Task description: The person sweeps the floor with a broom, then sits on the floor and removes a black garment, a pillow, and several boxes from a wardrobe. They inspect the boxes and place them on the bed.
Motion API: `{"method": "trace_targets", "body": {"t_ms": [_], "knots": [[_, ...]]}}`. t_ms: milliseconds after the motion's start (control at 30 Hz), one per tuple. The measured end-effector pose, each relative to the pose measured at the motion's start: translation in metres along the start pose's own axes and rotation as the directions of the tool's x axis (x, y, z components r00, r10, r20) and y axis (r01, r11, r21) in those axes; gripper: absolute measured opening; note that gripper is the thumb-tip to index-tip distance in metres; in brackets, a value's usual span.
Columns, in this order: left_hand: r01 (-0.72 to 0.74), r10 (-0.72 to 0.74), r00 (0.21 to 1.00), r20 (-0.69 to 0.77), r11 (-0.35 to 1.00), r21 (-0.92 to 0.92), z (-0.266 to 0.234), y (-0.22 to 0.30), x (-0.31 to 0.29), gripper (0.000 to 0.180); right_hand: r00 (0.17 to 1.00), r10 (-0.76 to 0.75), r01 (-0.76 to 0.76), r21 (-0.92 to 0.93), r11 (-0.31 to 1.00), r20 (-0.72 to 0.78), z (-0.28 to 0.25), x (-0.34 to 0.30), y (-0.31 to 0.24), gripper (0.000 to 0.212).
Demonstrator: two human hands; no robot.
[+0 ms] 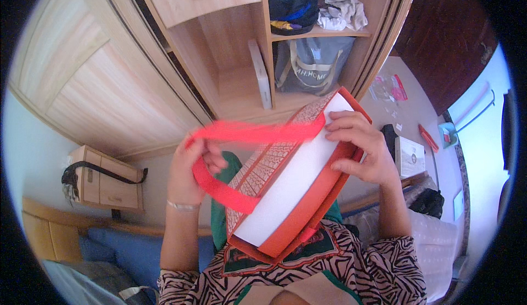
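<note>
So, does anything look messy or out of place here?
Yes: the pale clothes on the shelf are bunched up rather than folded, and a dark strap lies loosely across the small cabinet. The tilted red box shows no obvious damage.

One line of pale capital lettering crosses the grey fabric tote bag (321,58) with cream handles, beyond the right fingers (349,122). Right of them, a flat white rectangular box (409,154) bears a dark round emblem and print too small to read. Faint, illegible marks edge the slim white upright slab (259,74) beyond the left fingers (213,157).
</note>
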State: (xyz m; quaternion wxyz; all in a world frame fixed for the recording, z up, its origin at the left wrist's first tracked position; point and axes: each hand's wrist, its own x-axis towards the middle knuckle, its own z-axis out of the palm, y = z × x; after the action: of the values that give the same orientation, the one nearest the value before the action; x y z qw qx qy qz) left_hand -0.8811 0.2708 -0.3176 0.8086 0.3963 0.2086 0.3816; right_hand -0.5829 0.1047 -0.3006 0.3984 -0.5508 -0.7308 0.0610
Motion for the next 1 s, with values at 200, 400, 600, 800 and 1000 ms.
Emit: {"method": "trace_targets", "body": {"t_ms": [200,400,600,800,1000], "knots": [[0.064,-0.094,0.988,-0.125,0.973,-0.223,-0.063,-0.035,0.048,0.019,0.965,-0.049,0.094,-0.163,0.982,0.257,-0.002,0.013,-0.015,0.066],[0.268,-0.260,0.961,-0.091,0.960,0.081,-0.050,-0.091,0.051,0.035,0.877,-0.056,0.217,-0.291,0.932,0.476,0.002,0.035,-0.029,0.082],[0.257,-0.268,0.963,0.012,0.935,0.246,-0.038,-0.090,0.047,0.038,0.819,-0.169,0.338,-0.222,0.915,0.549,0.014,0.055,-0.034,0.093],[0.285,-0.364,0.929,0.064,0.815,0.504,-0.071,-0.106,0.057,0.060,0.756,-0.170,0.365,-0.191,0.911,0.632,0.015,0.059,-0.039,0.087],[0.095,-0.314,0.918,0.241,0.767,0.635,-0.121,-0.135,0.056,0.074,0.745,-0.261,0.398,-0.095,0.912,0.614,0.025,0.061,-0.036,0.083]]}}
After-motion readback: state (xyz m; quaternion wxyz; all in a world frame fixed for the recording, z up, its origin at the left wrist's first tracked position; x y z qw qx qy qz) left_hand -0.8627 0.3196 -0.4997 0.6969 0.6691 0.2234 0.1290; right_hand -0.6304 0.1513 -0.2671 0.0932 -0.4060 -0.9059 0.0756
